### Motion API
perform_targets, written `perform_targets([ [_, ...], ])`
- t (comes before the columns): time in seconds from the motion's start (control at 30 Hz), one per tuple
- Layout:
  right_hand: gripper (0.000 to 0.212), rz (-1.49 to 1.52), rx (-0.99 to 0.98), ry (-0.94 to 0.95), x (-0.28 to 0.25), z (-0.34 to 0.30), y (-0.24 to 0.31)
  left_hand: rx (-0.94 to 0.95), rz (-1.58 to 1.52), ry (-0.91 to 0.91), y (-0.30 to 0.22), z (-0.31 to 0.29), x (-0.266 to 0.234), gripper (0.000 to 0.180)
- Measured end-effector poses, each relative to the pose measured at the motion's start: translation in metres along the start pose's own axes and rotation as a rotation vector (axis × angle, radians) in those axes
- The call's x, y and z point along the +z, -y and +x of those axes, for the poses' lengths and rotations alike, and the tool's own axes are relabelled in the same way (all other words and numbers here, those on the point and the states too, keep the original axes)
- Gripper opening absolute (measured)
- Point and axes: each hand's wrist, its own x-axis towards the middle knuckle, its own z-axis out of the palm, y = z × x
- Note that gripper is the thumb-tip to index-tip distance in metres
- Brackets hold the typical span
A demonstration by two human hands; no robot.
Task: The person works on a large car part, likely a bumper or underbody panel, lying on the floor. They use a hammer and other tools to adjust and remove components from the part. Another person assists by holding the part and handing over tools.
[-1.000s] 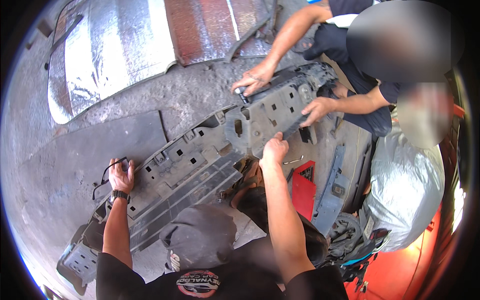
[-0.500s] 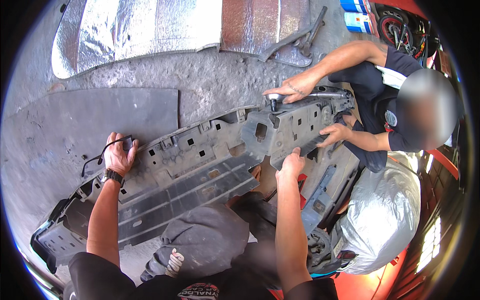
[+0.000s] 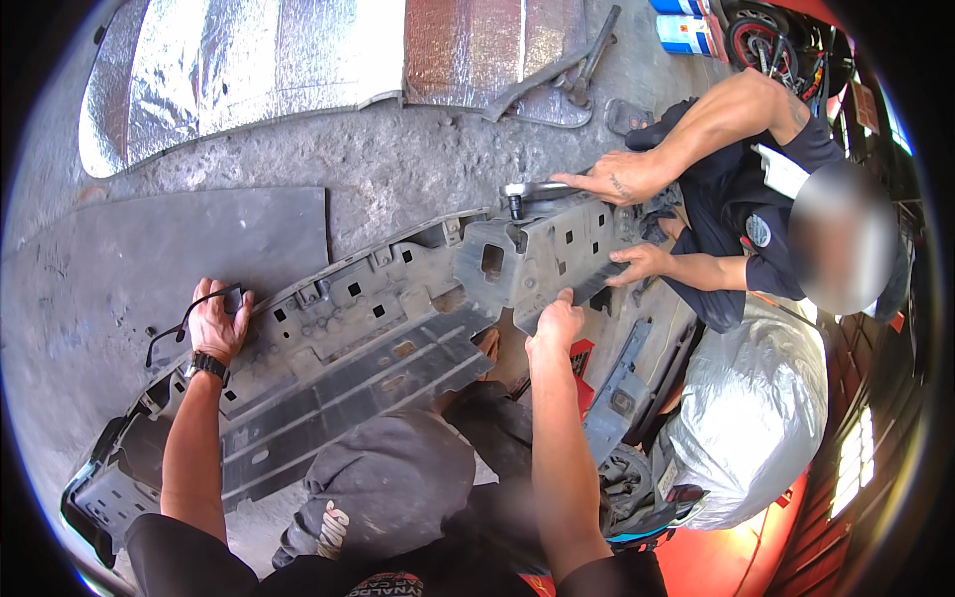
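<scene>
A long grey metal car bumper beam [image 3: 343, 318] with square holes runs diagonally in front of me. My left hand [image 3: 214, 323] rests at its upper edge, pinching dark-framed glasses [image 3: 235, 298] between thumb and fingers. At the beam's right end section, my right hand [image 3: 555, 323] grips the lower edge, fingertips partly hidden behind the metal. A socket ratchet [image 3: 517, 192] stands on top of that end. A co-worker's hand [image 3: 622, 179] lies on its handle; the co-worker's other hand [image 3: 640, 264] steadies the beam's side.
A dark flat sheet [image 3: 249, 224] lies behind the beam, and a silver foil mat [image 3: 288, 60] farther back. A metal bracket [image 3: 557, 75] lies at the mat's edge. To the right are a silver cover [image 3: 746, 428] and a narrow metal part [image 3: 622, 393].
The co-worker's upper hand has slid back from the ratchet head along its handle. The whole view has shifted slightly; my hands keep their places on the beam.
</scene>
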Motion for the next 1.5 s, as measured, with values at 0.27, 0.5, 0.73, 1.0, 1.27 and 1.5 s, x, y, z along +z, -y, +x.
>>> perform_targets([
  [0.27,0.046,-0.013,0.017,-0.019,0.002,0.002,0.000,-0.030,-0.021,0.048,-0.003,0.001,-0.004,0.033],
  [0.5,0.046,0.027,0.015,0.012,0.000,-0.002,0.000,0.002,-0.004,-0.042,-0.003,0.001,-0.002,0.033],
  [0.73,0.045,0.013,0.009,0.000,-0.001,0.001,-0.003,0.040,0.030,-0.095,-0.001,0.000,0.002,0.035],
  [1.0,0.044,0.025,-0.023,0.016,-0.006,0.022,-0.019,-0.019,0.015,-0.042,0.004,-0.002,0.007,0.037],
  [1.27,0.043,0.036,-0.022,0.007,-0.002,0.019,-0.018,-0.110,0.094,0.064,0.015,-0.008,0.014,0.044],
  [1.5,0.051,-0.048,-0.101,-0.017,-0.003,0.029,-0.029,-0.040,0.101,0.012,0.018,-0.006,0.017,0.039],
])
